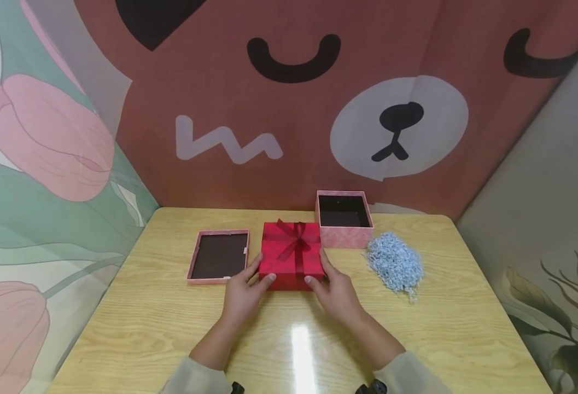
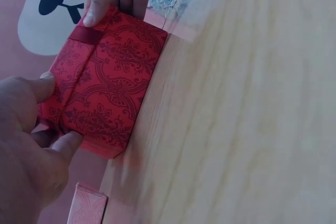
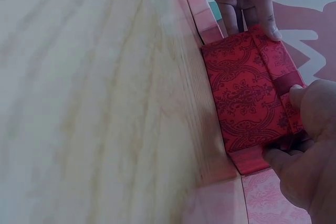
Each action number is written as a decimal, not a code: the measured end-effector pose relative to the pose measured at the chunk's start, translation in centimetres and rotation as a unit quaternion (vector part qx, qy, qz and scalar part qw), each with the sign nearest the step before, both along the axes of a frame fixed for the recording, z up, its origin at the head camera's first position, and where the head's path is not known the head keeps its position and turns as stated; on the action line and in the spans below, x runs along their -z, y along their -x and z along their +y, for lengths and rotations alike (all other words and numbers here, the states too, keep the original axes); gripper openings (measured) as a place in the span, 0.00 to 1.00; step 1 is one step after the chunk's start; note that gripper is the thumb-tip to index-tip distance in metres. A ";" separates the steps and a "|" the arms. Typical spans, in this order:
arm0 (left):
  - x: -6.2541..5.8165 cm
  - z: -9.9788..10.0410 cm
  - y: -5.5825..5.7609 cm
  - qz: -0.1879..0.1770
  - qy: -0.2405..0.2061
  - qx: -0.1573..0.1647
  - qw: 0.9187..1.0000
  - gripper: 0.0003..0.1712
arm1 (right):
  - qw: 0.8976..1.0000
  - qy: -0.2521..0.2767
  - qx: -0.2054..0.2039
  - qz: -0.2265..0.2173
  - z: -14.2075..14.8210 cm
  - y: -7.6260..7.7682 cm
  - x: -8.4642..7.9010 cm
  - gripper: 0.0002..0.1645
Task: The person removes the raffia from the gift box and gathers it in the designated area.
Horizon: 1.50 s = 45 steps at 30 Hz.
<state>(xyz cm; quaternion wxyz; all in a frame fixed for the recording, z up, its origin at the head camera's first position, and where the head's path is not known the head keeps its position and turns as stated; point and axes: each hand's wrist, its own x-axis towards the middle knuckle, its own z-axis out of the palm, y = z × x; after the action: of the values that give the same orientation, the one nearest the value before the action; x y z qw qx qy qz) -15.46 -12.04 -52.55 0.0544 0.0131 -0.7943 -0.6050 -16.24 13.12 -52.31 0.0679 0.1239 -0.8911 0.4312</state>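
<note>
A red gift box (image 1: 284, 265) with a dark red ribbon and bow on its lid sits at the middle of the table, its patterned side (image 2: 115, 77) facing me. My left hand (image 1: 241, 295) grips its left side, the thumb on the near edge of the lid. On the opposite side my right hand (image 1: 340, 295) holds the box in the same way, thumb (image 3: 297, 95) at the lid's edge. The wrist views show fingers curled against both ends. The lid is on, so the inside is hidden. Whether the box touches the table all round, I cannot tell.
Left of the red box lies a pink lid (image 1: 220, 257), its dark inside facing up. A pink box (image 1: 345, 238) with its top off stands behind to the right. Beside it is a heap of light blue shredded paper (image 1: 394, 262). A printed cloth (image 1: 210, 180) hangs behind the table.
</note>
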 end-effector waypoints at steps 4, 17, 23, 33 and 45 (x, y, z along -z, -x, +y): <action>0.1 0.1 -0.6 0.004 -0.008 0.002 1.000 0.38 | 1.000 0.001 -0.002 -0.002 0.2 -0.6 -0.1 0.50; 0.0 0.6 -2.5 -0.014 0.000 -0.017 1.000 0.40 | 1.000 0.026 -0.008 -0.016 0.5 -2.6 -0.3 0.51; 0.0 0.8 -3.1 -0.011 -0.017 -0.015 1.000 0.39 | 1.000 0.022 -0.004 -0.013 0.6 -3.3 -0.2 0.52; 0.3 2.0 -2.9 0.023 -0.053 0.015 0.998 0.37 | 0.999 0.046 0.029 -0.008 1.9 -4.0 0.2 0.52; 0.1 3.6 -2.4 0.038 -0.084 0.027 0.995 0.37 | 0.996 0.079 0.028 0.004 3.5 -3.7 0.3 0.51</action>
<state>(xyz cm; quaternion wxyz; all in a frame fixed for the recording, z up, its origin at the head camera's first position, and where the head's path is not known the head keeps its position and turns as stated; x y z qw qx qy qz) -13.09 -8.45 -52.69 0.0664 -0.0268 -0.7384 -0.6706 -12.56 16.63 -52.64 0.0929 0.0944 -0.8572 0.4977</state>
